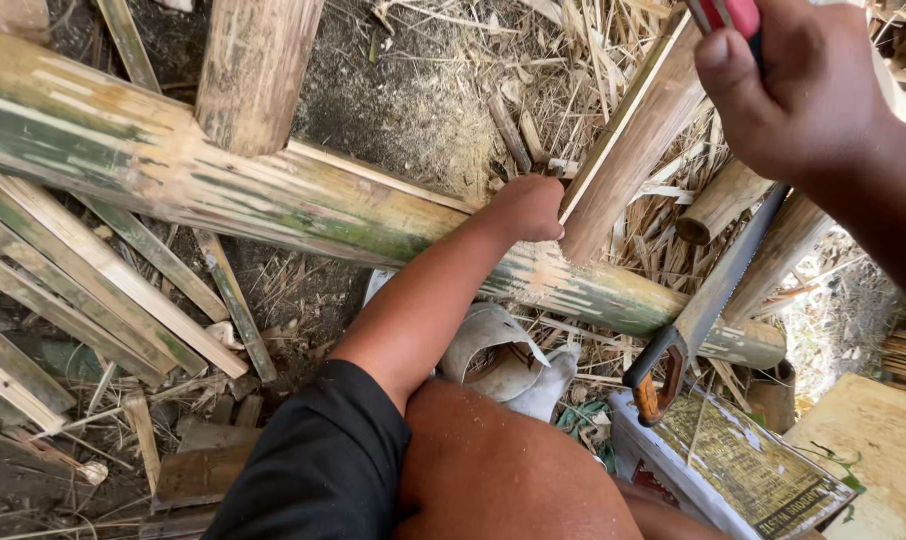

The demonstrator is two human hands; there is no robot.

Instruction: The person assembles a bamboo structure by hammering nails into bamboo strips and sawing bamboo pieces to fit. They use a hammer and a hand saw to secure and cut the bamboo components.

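My left hand (526, 207) is closed around the lower end of a split bamboo slat (635, 140) that leans up to the right, resting against a thick green-and-tan bamboo pole (273, 195) lying across the ground. Raised at the top right, my right hand (808, 90) grips a tool with a red handle (730, 14); its working end is out of view. A handsaw (718, 285) with an orange-and-black grip (657, 378) leans against the pole just right of the slat, untouched.
A short bamboo section (255, 70) lies over the pole at the top. Split slats (103, 290) pile at the left, round offcuts (721, 200) at the right. Straw and shavings cover the dirt. A printed sack (743, 465) and plywood board (878, 445) sit bottom right.
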